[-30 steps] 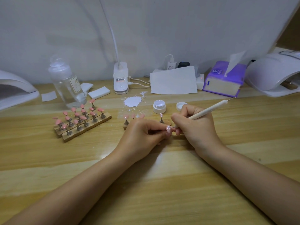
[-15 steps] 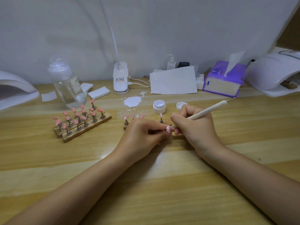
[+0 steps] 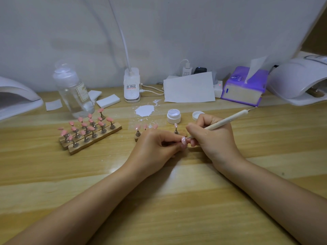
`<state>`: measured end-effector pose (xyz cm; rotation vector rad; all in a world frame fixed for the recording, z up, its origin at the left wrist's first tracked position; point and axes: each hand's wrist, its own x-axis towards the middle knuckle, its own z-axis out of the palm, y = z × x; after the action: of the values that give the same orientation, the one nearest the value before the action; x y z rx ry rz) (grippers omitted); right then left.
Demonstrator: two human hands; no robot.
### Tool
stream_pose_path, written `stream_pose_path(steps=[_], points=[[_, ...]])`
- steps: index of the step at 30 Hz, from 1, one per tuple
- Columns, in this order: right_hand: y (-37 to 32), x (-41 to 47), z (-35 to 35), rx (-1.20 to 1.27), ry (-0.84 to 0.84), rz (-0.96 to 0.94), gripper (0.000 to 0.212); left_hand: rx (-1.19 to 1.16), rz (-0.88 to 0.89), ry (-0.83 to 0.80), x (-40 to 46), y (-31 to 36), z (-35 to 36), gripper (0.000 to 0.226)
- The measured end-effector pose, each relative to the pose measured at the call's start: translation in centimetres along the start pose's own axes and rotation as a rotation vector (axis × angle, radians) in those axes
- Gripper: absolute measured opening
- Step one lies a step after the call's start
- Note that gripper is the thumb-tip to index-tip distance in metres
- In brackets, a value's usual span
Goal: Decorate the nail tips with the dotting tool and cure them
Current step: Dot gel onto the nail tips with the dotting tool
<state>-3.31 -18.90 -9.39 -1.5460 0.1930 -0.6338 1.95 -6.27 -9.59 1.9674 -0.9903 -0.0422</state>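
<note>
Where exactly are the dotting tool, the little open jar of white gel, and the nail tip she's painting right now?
dotting tool [image 3: 224, 122], head view, middle of its white handle.
open jar [image 3: 174, 116], head view, on its white side wall.
nail tip [image 3: 183, 139], head view, on its pink face, held in the left hand [image 3: 155, 147].

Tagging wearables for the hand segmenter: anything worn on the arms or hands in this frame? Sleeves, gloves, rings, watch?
Nothing worn that shows. Both forearms are bare from the frame edge to the wrists, no sleeves in view. Left hand and right hand have no gloves, and no rings, watch or bracelets are visible. Fingernails are too small to judge.
</note>
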Motion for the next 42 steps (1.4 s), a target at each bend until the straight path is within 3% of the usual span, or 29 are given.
stream_pose_path(steps=[24,29,42], points=[[0.15,0.12,0.0,-0.023,0.011,-0.013,0.039,0.0,0.015,0.006,0.0,-0.03,-0.02,0.008],[-0.05,-0.06,0.05,0.044,-0.022,0.014,0.037,-0.024,-0.008,0.007,-0.02,0.01,0.0,0.017],[0.08,0.11,0.0,0.001,0.004,0.001,0.037,-0.007,0.008,0.002,0.02,-0.12,0.02,0.008]])
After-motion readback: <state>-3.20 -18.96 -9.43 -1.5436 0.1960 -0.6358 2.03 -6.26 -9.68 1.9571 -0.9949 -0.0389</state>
